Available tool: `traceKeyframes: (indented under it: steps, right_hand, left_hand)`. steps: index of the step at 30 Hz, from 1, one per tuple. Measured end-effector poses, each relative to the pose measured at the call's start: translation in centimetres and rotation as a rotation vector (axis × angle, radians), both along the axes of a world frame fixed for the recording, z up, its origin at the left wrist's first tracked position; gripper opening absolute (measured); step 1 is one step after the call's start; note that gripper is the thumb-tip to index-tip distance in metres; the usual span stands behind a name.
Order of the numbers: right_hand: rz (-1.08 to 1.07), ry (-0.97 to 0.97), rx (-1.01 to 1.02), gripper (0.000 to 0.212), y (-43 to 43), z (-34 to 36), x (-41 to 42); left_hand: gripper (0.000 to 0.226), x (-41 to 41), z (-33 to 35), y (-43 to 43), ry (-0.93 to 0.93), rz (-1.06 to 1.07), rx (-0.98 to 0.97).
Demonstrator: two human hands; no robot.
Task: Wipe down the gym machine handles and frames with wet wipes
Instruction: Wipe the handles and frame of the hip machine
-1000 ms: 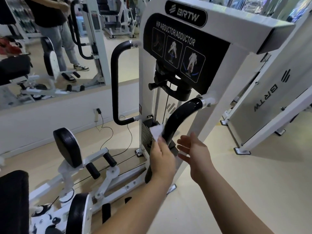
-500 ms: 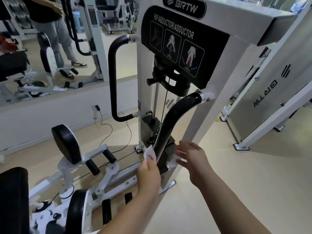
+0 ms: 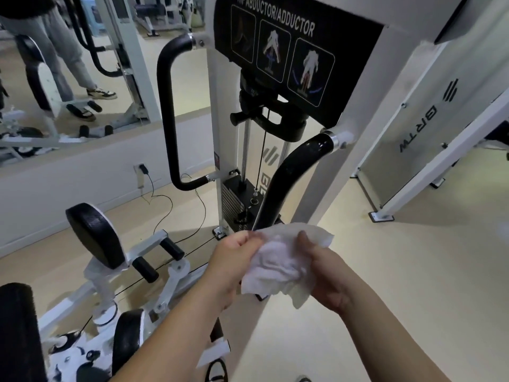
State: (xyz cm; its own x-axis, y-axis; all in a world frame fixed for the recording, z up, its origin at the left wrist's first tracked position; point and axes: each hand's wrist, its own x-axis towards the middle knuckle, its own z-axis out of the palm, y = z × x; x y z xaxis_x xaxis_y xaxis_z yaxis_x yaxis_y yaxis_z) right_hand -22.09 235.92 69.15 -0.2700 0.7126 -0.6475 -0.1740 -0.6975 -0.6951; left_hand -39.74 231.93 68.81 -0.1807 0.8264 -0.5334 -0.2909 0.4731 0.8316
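We hold the wet wipe (image 3: 278,260) between both hands in front of us, away from the machine; the left hand (image 3: 234,267) pinches its left side with curled fingers, and the right hand (image 3: 326,274) grips its right side with the thumb over the cloth — so each grip is closed on the wipe, not spread. The wipe is crumpled and partly opened, touching no part of the machine at this moment; we judge that we are unfolding or turning it to find a fresh face.

The near black handle (image 3: 292,172) curves up just behind the wipe toward the white frame (image 3: 366,128); its upper part shines a little, which may be moisture or only the light — we cannot tell. The far black handle (image 3: 165,111) on the other side of the frame shows no sign either way; the black pad (image 3: 93,232) and the white lower bars (image 3: 170,279) at the left also look untouched, as far as we can see.

So, in our judgement, the task is somewhere in the middle at most; the near handle seems the part in work, and the far handle, the frame posts and the lower bars are probably left to wipe.
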Motion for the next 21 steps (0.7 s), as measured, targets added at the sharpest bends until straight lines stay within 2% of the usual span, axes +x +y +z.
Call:
traceKeyframes:
  steps: [2, 5, 6, 7, 11, 13, 14, 15, 18, 21]
  right_hand:
    - [-0.260, -0.090, -0.018, 0.037, 0.6, -0.1, 0.8]
    - [-0.518, -0.282, 0.169, 0.017, 2.0, 0.9, 1.0]
    - [-0.523, -0.332, 0.235, 0.011, 2.3, 1.6, 0.2]
    - [-0.497, -0.391, 0.290, 0.014, 2.3, 2.5, -1.0]
    - [-0.233, -0.328, 0.463, 0.024, 0.3, 3.8, -8.9]
    - [-0.249, -0.282, 0.460, 0.065, 0.0, 3.2, -11.6]
    - [-0.255, -0.301, 0.429, 0.081, 0.2, 2.9, -12.4]
    - [-0.259, -0.335, 0.404, 0.087, 0.5, 2.6, -12.8]
    - [-0.251, -0.359, 0.414, 0.087, 0.7, 1.8, -12.5]
    - [-0.236, -0.399, 0.572, 0.065, 0.8, -0.5, -11.6]
  left_hand:
    - [0.016, -1.1, -0.5, 0.8, 0.037, 0.091, -0.033]
    - [0.015, -2.2, -1.1, 2.0, 0.105, 0.122, -0.035]
    - [0.015, -2.3, -1.0, 2.3, 0.124, 0.101, -0.023]
    - [0.015, -2.2, -0.9, 2.6, 0.140, 0.084, -0.006]
    - [0.018, -2.2, -0.9, 3.4, 0.188, 0.041, 0.025]
    - [0.018, -2.7, -1.0, 3.5, 0.201, 0.012, 0.027]
    - [0.018, -3.1, -1.0, 3.5, 0.211, 0.003, 0.023]
    - [0.017, -3.4, -1.1, 3.4, 0.225, -0.004, 0.014]
    - [0.019, -4.2, -1.6, 3.4, 0.264, -0.009, -0.010]
    - [0.021, -4.6, -2.4, 3.3, 0.246, 0.000, -0.029]
